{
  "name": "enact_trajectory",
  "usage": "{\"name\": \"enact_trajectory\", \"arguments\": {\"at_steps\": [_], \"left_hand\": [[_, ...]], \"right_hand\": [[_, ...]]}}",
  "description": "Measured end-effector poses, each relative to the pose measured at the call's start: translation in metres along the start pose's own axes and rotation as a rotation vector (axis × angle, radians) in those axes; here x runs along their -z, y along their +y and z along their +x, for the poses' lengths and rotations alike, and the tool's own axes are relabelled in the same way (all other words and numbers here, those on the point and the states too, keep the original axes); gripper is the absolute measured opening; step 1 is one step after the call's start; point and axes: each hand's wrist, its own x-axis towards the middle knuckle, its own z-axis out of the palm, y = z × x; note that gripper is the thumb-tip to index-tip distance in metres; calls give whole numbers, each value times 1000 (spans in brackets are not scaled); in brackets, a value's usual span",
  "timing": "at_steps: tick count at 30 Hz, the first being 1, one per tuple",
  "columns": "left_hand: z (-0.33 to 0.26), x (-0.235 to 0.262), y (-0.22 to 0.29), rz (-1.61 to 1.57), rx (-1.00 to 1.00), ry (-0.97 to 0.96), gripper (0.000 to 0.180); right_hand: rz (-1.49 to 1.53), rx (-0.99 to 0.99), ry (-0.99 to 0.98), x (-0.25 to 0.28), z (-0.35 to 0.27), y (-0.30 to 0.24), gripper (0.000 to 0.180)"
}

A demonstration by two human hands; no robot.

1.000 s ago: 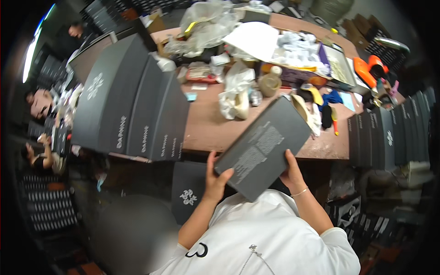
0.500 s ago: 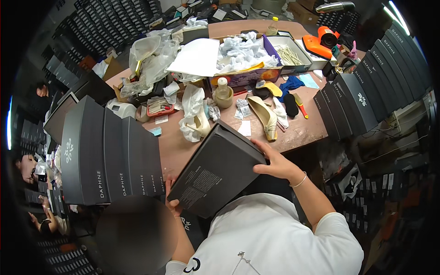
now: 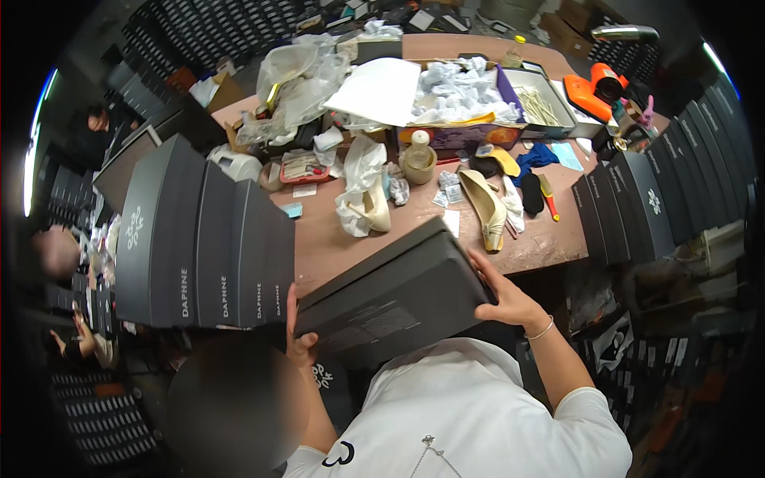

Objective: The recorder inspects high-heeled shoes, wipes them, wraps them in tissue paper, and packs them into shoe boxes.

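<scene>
Beside the row of dark boxes (image 3: 203,239) standing upright on the table (image 3: 335,247), the left hand (image 3: 299,338) and right hand (image 3: 506,299) each close around an end of the dark shoe box (image 3: 394,307), which has swung leftward since a moment ago and now tilts toward that row.

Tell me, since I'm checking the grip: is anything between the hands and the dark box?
Nothing visible. The left hand and right hand press directly on opposite ends of the dark grey cardboard shoebox, held tilted near the brown wooden table.
</scene>
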Motion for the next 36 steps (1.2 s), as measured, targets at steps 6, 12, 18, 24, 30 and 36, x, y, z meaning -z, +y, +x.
{"name": "enact_trajectory", "arguments": {"at_steps": [6, 12, 18, 24, 30, 36], "left_hand": [[13, -54, 45, 304, -132, -100, 127], [-8, -72, 13, 743, -62, -35, 125], [-8, -96, 13, 814, -69, -70, 119], [-10, -85, 27, 960, -68, -203, 128], [-36, -79, 15, 1091, -19, -68, 122], [-51, -97, -3, 996, -360, 250, 107]], "right_hand": [[430, -104, 190, 18, 12, 54, 101], [783, -229, 291, 25, -15, 146, 73], [899, -294, 372, 17, -19, 174, 72], [980, -291, 385, 0, -12, 176, 74], [1063, -392, 357, -24, -8, 179, 76], [1095, -446, 247, -32, 2, 172, 70]]}}
